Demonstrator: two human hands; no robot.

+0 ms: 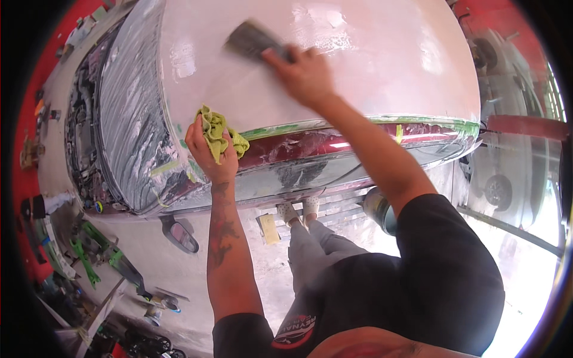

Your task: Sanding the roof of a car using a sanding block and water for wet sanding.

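Observation:
The pale pink car roof [239, 89] spreads out in front of me, wet and shiny in patches. My right hand [307, 74] grips a dark, flat sanding block [255, 42] against it, smeared a little by motion. A crumpled yellow-green cloth [216, 132] is bunched in my left hand [209, 149], at the roof's near left edge. Green masking tape [274, 130] runs along that edge, above the dark red side frame [298, 146]. To the left, the windshield [134, 107] is streaked with whitish residue.
A side mirror [180, 235] sticks out on the near side. By my feet [298, 210] stand a bucket [379, 209] and a yellowish flat piece [268, 229]. Green-and-black parts [113, 256] lie on the floor at left. Another vehicle [507, 179] is at far right.

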